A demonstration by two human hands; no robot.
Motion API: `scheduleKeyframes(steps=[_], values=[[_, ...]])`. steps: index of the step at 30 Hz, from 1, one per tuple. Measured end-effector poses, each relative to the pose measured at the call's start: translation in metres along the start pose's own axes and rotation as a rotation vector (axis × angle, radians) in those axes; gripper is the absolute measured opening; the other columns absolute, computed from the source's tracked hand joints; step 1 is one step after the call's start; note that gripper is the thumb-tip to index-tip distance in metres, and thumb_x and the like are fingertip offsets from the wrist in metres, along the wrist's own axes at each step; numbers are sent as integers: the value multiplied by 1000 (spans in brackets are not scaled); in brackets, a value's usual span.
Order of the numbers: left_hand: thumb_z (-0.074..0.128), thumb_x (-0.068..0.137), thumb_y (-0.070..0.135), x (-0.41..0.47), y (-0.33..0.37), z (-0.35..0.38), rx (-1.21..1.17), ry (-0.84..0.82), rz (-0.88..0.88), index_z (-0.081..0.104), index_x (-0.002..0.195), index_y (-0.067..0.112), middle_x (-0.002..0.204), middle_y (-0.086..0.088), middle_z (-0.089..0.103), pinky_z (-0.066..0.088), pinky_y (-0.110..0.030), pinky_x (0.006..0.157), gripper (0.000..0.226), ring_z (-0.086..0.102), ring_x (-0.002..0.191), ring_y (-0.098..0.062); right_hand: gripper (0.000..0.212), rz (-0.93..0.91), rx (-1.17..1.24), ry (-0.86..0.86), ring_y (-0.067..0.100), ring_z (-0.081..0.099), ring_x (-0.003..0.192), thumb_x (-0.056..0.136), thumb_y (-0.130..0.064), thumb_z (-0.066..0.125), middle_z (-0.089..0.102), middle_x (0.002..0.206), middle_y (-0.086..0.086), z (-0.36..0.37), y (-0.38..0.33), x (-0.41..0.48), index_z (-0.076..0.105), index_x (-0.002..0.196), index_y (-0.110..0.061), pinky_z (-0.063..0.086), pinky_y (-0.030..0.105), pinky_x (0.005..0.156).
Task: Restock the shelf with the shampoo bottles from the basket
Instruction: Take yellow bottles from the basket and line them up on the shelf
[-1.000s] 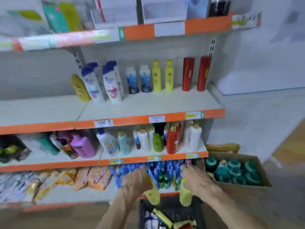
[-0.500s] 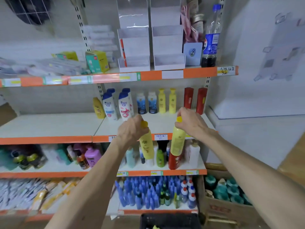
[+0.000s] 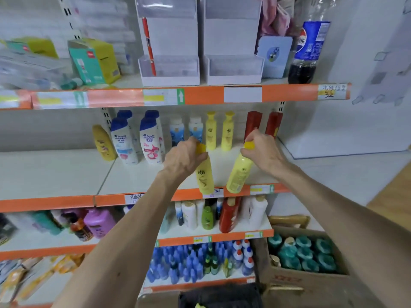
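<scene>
My left hand (image 3: 183,157) grips the neck of a yellow shampoo bottle (image 3: 205,177), held upright with its base at the orange front lip of the middle shelf (image 3: 155,174). My right hand (image 3: 262,151) grips a second yellow shampoo bottle (image 3: 239,174) by the cap; it tilts, base toward me at the same lip. Two matching yellow bottles (image 3: 219,131) stand at the back of that shelf, straight behind the held pair. The black basket (image 3: 220,296) shows at the bottom edge, mostly cut off.
White-and-blue bottles (image 3: 138,136) and a dark yellow bottle (image 3: 102,140) stand left of the yellow pair, small blue-white bottles (image 3: 185,130) between, red bottles (image 3: 263,124) to the right. A cardboard box of teal-capped bottles (image 3: 304,254) sits on the floor at right. White display boxes (image 3: 200,67) sit above.
Both hands rose from the basket, each with a yellow bottle, up to the middle shelf. The view tilted up, and the bottles now reach the shelf's front edge.
</scene>
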State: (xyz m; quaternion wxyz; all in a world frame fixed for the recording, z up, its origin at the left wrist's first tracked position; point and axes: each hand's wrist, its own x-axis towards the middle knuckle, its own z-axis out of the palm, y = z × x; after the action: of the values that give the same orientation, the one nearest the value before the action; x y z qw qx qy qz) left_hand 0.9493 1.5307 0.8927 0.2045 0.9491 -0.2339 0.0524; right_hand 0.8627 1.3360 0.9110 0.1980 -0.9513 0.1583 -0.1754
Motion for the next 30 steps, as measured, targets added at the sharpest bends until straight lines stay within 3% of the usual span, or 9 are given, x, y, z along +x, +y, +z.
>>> scheduleKeyframes(steps=[4,12,17,21,30], values=[[54,92,46,43,-3,20,-30,32,2,50,121,14,111,-13,63,45,-40,72,43,62,100,-38,35,21,-4,69,32,64,97,89,-22,67,66,111,14,16,13,35,58,119,-6,40,29,68],[58,91,41,107,2,55,-18,17,-12,51,121,13,114,-14,64,49,-44,79,42,62,101,-40,34,62,-17,72,33,61,102,89,-22,66,65,113,14,55,42,91,58,119,-8,36,29,69],[55,94,37,128,9,80,67,6,-2,50,116,9,113,-15,63,50,-44,78,36,61,101,-42,35,41,-31,58,34,58,110,87,-19,67,64,117,14,74,52,118,59,117,-4,41,34,77],[54,95,37,150,10,89,101,12,-13,51,113,7,110,-16,63,50,-44,78,35,61,98,-41,35,9,-46,48,34,60,106,86,-22,69,65,111,15,83,60,141,59,113,-3,36,29,69],[50,98,35,192,19,99,159,-24,-1,49,121,3,118,-15,57,46,-40,82,39,58,107,-36,31,-19,-22,14,33,57,98,85,-17,67,62,104,15,101,66,184,54,109,-1,32,29,69]])
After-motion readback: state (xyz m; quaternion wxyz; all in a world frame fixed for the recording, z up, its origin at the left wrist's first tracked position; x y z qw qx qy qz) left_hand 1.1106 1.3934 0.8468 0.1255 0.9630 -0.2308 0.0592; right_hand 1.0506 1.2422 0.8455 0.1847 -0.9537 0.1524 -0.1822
